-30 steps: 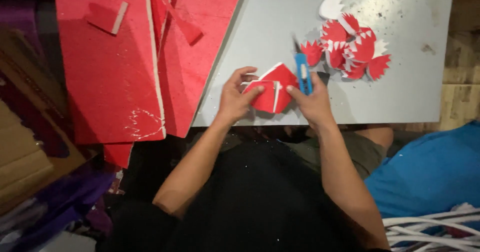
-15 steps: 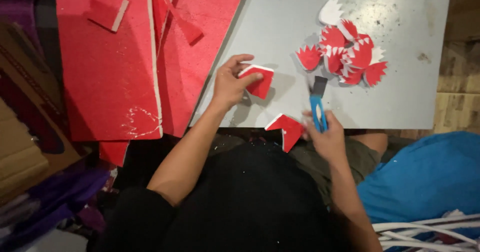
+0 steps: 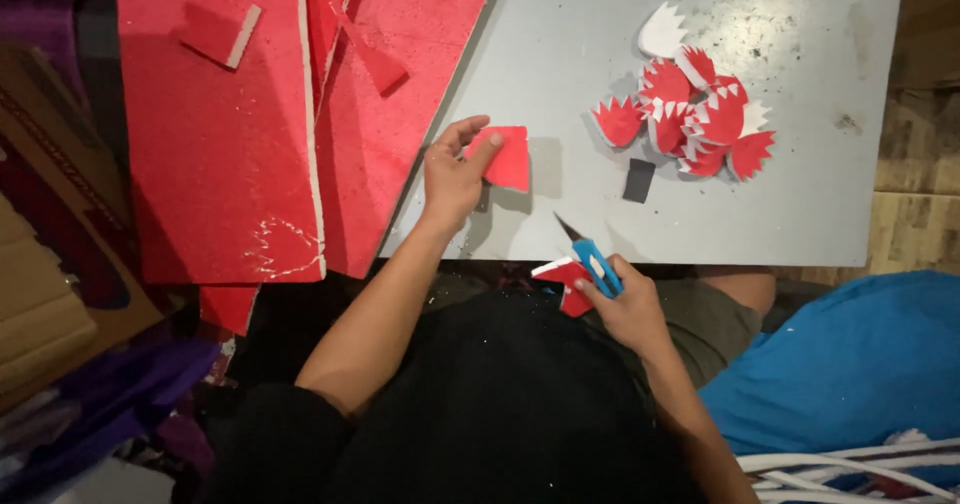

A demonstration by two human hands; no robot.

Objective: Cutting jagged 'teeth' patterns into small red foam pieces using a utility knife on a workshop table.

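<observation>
Head view: person seated at a grey table (image 3: 780, 214), both hands at work.
Left hand (image 3: 452, 176): pinching a red foam piece (image 3: 508, 157) flat on the table, at 9 o'clock of the pile.
Right hand (image 3: 625, 309): clenched around a blue utility knife (image 3: 592, 262) and a red offcut (image 3: 568, 282), off the table's near edge.
Cut shapes (image 3: 690, 114): jagged red-and-white pile, 1 o'clock of the right hand.
Red foam sheets (image 3: 230, 134): at 9 o'clock of the left hand.
</observation>
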